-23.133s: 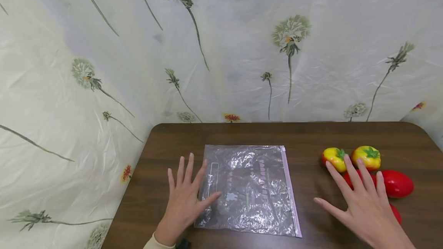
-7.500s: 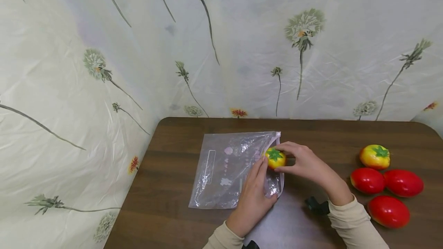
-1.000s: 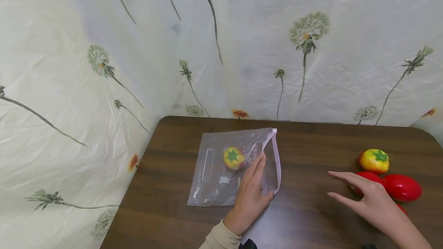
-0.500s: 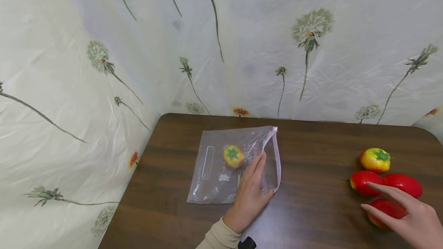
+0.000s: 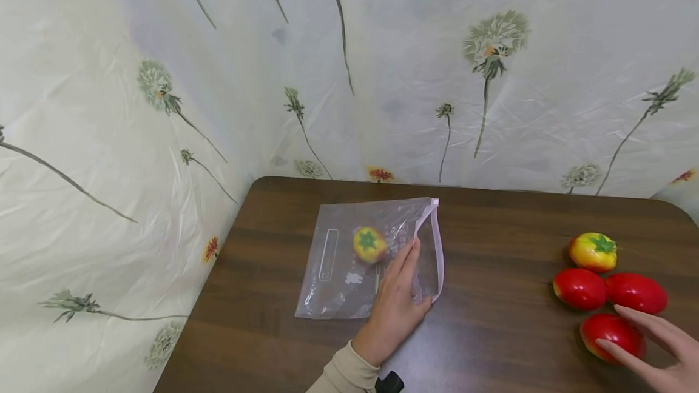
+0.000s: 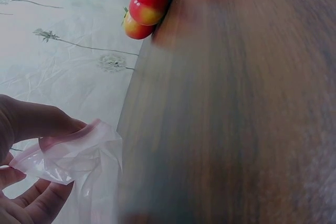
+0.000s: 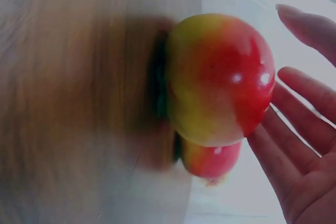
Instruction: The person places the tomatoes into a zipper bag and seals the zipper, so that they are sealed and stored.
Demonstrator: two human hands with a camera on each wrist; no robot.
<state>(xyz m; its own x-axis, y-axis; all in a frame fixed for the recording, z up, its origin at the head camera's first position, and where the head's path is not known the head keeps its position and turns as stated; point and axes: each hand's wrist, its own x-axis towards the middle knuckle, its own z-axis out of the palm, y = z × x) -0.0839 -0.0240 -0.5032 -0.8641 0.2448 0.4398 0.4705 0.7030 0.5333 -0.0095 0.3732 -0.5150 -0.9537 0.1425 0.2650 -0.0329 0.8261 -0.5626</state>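
Note:
A clear zip bag (image 5: 338, 296) with a pink zip edge lies flat, its mouth gaping toward the right. My left hand (image 5: 394, 308) holds the near side of that mouth; in the left wrist view, the pink edge of the bag (image 6: 68, 153) passes between thumb and fingers. A yellow toy fruit with a green leafy top (image 5: 369, 245) is inside the bag. At the right, my right hand (image 5: 663, 350) reaches around the nearest glossy red oval fruit (image 5: 611, 335), thumb and fingers spread. In the right wrist view the red-and-yellow fruit (image 7: 220, 77) stands beside the loosely extended fingers.
Beyond the nearest fruit sit two more red fruits, the left one (image 5: 580, 288) and the right one (image 5: 638, 292). A yellow-red fruit with a green top (image 5: 593, 252) is behind them. The brown wooden table (image 5: 491, 247) meets a flower-printed sheet (image 5: 382, 77) at its back edge.
My right hand has moved right and nearer, over to the nearest red fruit. My left hand stays at the bag's mouth. Earlier still, the yellow fruit went from the right-hand group into the bag.

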